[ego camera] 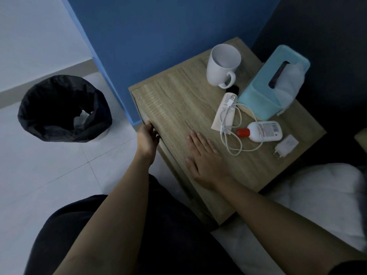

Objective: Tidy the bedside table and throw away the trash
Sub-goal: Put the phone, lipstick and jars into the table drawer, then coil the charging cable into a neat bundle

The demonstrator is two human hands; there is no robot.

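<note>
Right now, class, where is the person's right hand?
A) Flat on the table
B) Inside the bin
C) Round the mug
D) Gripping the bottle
A: the right hand lies palm down with straight fingers on the bare wood of the table, apart from the mug and the bottle.

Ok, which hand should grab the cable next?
Probably right. The right hand lies flat and empty on the table, with the cable close beside its fingers. The left hand is at the table's left edge, fingers curled round it, farther from the cable.
</note>
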